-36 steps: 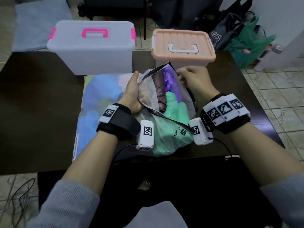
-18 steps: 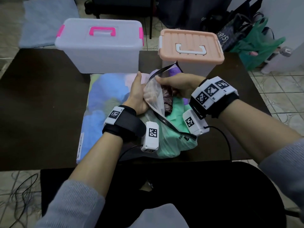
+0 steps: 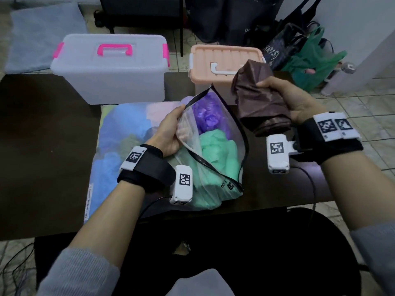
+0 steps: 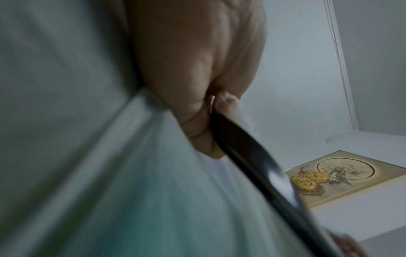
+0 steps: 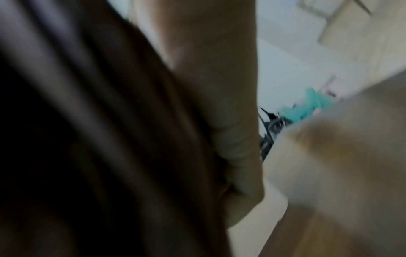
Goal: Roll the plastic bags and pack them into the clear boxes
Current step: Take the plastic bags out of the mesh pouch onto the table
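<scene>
On the dark table point(image 3: 42, 146) stand my two lidded clear boxes point(image 3: 111, 77), still closed. My left hand point(image 3: 168, 133) pinches open the clear zip pouch point(image 3: 215, 167) of coloured bags. My right hand point(image 3: 292, 101) grips a crumpled brown plastic bag point(image 3: 260, 103) above the table. Next, I judge: flatten and roll it.

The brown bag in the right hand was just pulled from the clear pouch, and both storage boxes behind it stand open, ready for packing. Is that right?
Not quite. The right hand does hold the brown bag, out of the clear pouch that the left hand holds open, but the head view shows both boxes closed: the pink-handled box and the peach-lidded box have their lids on.
</scene>
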